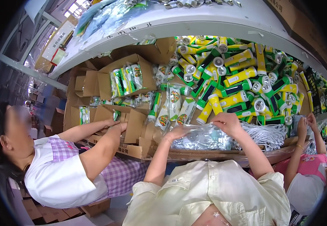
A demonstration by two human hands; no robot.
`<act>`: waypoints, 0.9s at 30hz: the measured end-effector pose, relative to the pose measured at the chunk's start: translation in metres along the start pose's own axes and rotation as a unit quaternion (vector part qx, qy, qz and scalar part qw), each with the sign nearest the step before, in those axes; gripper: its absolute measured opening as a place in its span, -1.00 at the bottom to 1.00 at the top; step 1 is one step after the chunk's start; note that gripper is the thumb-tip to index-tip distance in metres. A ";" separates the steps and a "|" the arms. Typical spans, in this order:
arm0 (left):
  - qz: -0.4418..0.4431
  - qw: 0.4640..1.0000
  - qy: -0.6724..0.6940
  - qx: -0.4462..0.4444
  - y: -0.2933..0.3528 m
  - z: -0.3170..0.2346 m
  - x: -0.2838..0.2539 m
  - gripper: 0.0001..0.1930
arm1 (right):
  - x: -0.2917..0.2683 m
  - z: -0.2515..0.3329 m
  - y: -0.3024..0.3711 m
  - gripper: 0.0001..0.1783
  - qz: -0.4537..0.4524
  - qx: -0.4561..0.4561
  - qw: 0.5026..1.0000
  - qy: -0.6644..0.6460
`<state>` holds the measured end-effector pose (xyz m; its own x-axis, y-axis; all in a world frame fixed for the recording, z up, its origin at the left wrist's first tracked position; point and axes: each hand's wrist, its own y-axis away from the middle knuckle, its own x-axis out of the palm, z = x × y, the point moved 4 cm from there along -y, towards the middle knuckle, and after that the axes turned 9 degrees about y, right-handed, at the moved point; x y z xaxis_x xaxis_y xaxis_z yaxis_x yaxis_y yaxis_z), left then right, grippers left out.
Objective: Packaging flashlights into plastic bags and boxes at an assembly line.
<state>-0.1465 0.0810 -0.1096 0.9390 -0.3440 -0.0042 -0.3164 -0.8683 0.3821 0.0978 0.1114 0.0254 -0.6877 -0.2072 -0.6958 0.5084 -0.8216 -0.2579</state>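
A clear plastic bag (pixel 203 131) is stretched between my hands, above a pile of similar clear bags (pixel 205 142). My left hand (pixel 176 133) pinches its left side, and my right hand (pixel 228 123) grips its upper right edge with thumb and fingers together. Just beyond my right hand lies a yellow flashlight (pixel 214 104), part of a large heap of yellow and green flashlights (pixel 242 75). Past my left hand rest packaged flashlights in printed white-and-green wrappers (pixel 174 101). A bundle of white cables (pixel 267 135) sits to the right of the bags.
To the left, a person's hands (pixel 122 126) reach into an open cardboard box (pixel 133 122). Another box (pixel 141 64) holds wrapped flashlights. At right, another person's hands (pixel 307 121) are raised. A shelf edge (pixel 171 27) curves overhead across the back.
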 end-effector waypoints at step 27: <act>0.034 0.973 -0.180 0.139 0.020 -0.092 0.078 -0.79 | 0.015 0.007 0.031 -0.84 0.048 -0.011 0.999 0.000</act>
<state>-0.0673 0.0697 -0.0172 0.8224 -0.4627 -0.3310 -0.4469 -0.8855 0.1272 0.0994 0.0793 0.0121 -0.6360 -0.2846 -0.7173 0.5829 -0.7862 -0.2050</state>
